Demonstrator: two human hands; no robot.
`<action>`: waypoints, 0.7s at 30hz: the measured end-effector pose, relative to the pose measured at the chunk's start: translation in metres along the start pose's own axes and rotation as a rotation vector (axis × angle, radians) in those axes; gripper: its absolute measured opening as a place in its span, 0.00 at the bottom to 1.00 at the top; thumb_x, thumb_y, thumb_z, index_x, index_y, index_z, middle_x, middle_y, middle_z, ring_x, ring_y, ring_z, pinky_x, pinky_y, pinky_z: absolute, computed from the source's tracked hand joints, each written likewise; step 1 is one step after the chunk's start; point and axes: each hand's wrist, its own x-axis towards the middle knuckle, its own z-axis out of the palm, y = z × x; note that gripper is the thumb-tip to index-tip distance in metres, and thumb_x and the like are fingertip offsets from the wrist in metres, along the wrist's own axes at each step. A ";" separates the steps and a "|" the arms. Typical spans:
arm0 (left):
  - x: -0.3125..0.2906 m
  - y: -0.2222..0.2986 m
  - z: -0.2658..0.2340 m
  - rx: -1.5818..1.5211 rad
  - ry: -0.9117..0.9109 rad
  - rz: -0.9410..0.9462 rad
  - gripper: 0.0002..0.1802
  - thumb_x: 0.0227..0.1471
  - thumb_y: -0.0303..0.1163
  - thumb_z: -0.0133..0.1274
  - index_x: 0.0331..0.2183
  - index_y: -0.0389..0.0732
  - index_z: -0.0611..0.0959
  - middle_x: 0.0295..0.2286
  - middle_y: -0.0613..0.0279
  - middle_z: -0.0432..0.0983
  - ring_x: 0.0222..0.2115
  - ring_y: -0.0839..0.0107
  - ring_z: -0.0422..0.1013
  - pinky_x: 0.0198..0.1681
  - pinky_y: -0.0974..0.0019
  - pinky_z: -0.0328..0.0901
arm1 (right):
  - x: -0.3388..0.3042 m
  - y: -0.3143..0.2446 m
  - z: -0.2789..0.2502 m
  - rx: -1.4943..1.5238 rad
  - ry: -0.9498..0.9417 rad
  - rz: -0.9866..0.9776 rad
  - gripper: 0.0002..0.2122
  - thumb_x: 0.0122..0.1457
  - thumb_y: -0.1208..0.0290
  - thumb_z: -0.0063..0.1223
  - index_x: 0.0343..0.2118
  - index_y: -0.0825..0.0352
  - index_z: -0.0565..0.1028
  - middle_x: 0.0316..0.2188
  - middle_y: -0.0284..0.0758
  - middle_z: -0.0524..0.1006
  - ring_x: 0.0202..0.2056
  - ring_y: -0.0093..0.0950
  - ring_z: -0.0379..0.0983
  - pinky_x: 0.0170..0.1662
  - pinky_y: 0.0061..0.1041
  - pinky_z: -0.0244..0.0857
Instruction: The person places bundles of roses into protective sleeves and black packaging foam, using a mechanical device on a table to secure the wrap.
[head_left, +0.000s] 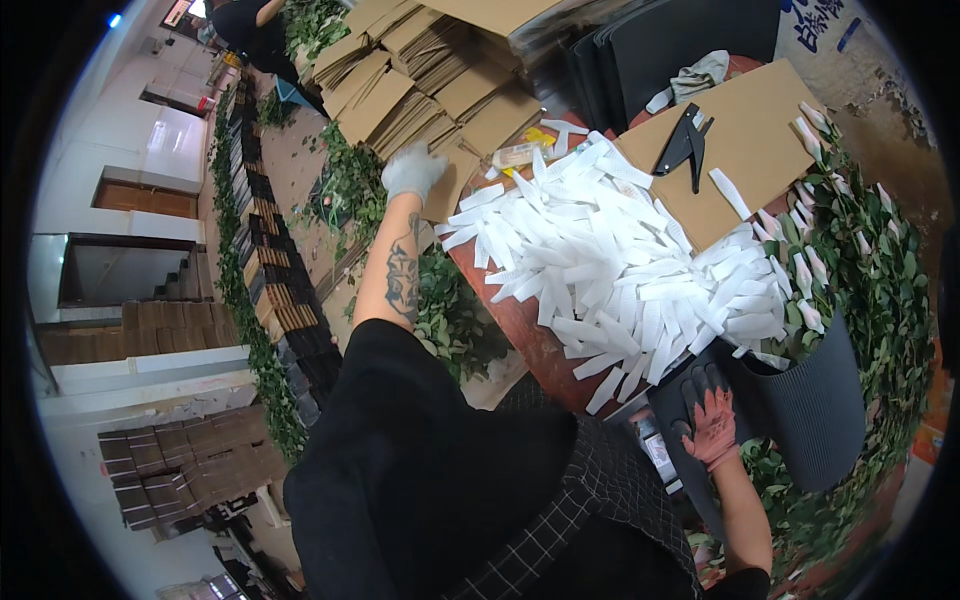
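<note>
Cardboard stack [440, 75] beyond my left hand [414, 175]; dark ribbed sheet [825, 415] beside my right hand [710, 425], its fingers spread.
I can't tell whether my blurred left hand grips the loose cardboard piece [453, 188] by its fingertips; a hard tug might topple the stack, and the sheet, springing back, could bruise the roses [803, 276]. Between my hands, white sleeves [600, 240] heap the counter [548, 372], in the way; a stapler [684, 146] lies farther out.
</note>
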 end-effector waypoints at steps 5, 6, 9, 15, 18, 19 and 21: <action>-0.028 -0.012 0.045 0.036 -0.198 -0.114 0.48 0.32 0.61 0.55 0.52 0.42 0.67 0.45 0.48 0.71 0.45 0.57 0.70 0.47 0.58 0.65 | -0.002 0.011 0.031 0.451 0.050 0.057 0.37 0.40 0.50 0.51 0.52 0.69 0.61 0.57 0.55 0.53 0.57 0.60 0.46 0.58 0.58 0.37; -0.029 -0.015 0.048 0.031 -0.200 -0.118 0.48 0.32 0.61 0.55 0.52 0.42 0.67 0.45 0.48 0.71 0.45 0.57 0.70 0.47 0.58 0.65 | -0.004 0.011 0.034 0.197 0.202 -0.068 0.37 0.41 0.49 0.50 0.54 0.68 0.59 0.57 0.54 0.52 0.57 0.60 0.45 0.58 0.59 0.37; -0.034 0.000 0.030 0.046 -0.220 -0.122 0.48 0.31 0.61 0.56 0.52 0.43 0.68 0.49 0.55 0.68 0.49 0.61 0.67 0.47 0.60 0.65 | -0.006 0.012 0.031 -0.061 0.334 -0.164 0.38 0.42 0.49 0.48 0.55 0.67 0.57 0.58 0.54 0.51 0.58 0.59 0.45 0.58 0.59 0.37; -0.036 -0.023 0.011 0.092 0.227 0.206 0.42 0.27 0.64 0.59 0.38 0.39 0.78 0.33 0.51 0.77 0.36 0.57 0.74 0.38 0.61 0.68 | 0.002 0.004 0.022 0.152 0.142 -0.066 0.38 0.42 0.46 0.48 0.55 0.67 0.58 0.60 0.51 0.49 0.62 0.49 0.40 0.63 0.49 0.29; -0.052 -0.028 -0.016 -0.067 0.115 0.342 0.43 0.34 0.57 0.60 0.44 0.32 0.73 0.38 0.45 0.75 0.38 0.57 0.73 0.41 0.60 0.67 | 0.019 -0.023 -0.055 0.760 -0.299 0.337 0.40 0.46 0.43 0.41 0.60 0.65 0.53 0.62 0.51 0.44 0.64 0.45 0.33 0.65 0.44 0.22; -0.080 -0.004 -0.023 -0.537 -0.036 0.454 0.45 0.35 0.57 0.60 0.47 0.31 0.70 0.39 0.45 0.74 0.40 0.57 0.72 0.42 0.60 0.67 | 0.020 -0.023 -0.055 0.436 -0.263 0.251 0.41 0.46 0.43 0.41 0.59 0.67 0.53 0.62 0.50 0.44 0.64 0.44 0.33 0.65 0.43 0.23; -0.160 0.072 -0.070 -1.266 -0.397 0.622 0.47 0.39 0.55 0.59 0.51 0.30 0.66 0.42 0.47 0.72 0.42 0.60 0.71 0.42 0.61 0.68 | 0.019 -0.020 -0.072 0.628 -0.144 0.186 0.41 0.45 0.45 0.45 0.59 0.69 0.54 0.62 0.48 0.45 0.64 0.43 0.33 0.65 0.42 0.26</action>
